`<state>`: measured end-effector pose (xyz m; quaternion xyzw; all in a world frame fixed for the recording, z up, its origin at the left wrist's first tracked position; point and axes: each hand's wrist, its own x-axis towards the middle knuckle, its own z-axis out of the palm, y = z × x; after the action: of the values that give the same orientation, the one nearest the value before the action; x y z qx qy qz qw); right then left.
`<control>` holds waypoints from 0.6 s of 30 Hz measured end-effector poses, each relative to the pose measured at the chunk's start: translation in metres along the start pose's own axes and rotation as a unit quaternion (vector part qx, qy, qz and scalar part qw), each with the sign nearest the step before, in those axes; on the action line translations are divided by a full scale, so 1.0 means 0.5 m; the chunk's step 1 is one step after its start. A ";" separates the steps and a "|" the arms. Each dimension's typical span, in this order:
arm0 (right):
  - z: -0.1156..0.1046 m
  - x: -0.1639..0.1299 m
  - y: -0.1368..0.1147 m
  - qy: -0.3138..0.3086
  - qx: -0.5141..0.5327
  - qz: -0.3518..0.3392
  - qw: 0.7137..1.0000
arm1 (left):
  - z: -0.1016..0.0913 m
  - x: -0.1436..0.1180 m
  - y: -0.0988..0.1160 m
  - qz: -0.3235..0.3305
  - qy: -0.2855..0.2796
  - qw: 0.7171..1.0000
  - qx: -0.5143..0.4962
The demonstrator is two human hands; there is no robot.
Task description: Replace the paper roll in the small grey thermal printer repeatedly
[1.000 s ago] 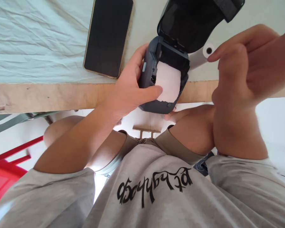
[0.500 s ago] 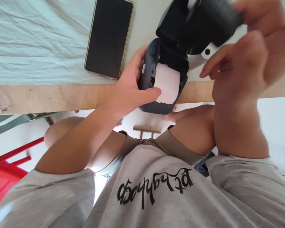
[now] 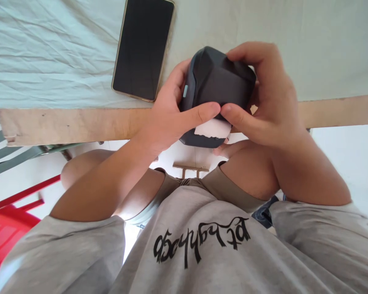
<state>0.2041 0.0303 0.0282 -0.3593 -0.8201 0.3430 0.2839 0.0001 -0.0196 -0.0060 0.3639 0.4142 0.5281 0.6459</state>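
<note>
Both hands clamp our small dark printer (image 3: pixel 216 81) at the table's edge (image 3: pixel 79 124), left hand (image 3: pixel 168 118) and right hand (image 3: pixel 263 102) thumbs pinching over the paper tab (image 3: pixel 213 130). Rigid, light shell, we reckon; paper tears easily, so hold the sides.
</note>
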 end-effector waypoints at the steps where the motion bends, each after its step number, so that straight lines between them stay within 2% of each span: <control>1: 0.004 0.001 -0.002 -0.005 -0.007 -0.012 1.000 | 0.001 0.000 0.002 -0.004 0.004 1.000 0.000; 4: 0.010 0.002 -0.002 -0.005 -0.007 -0.007 1.000 | 0.000 0.003 -0.002 0.018 -0.011 0.999 -0.032; 9: 0.016 -0.011 0.002 -0.001 0.010 0.080 0.997 | -0.009 0.018 -0.022 0.056 -0.035 0.997 -0.047; 14: 0.036 -0.011 0.028 -0.026 0.174 0.138 0.975 | -0.024 0.054 -0.044 0.076 -0.040 0.995 -0.042; 18: 0.050 -0.003 0.030 -0.006 0.242 0.164 0.956 | -0.033 0.078 -0.069 0.085 -0.037 0.995 -0.048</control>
<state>0.1932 0.0278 0.0013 -0.4073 -0.6444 0.5751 0.2970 0.0018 0.0131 -0.0495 0.3857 0.3315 0.5864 0.6305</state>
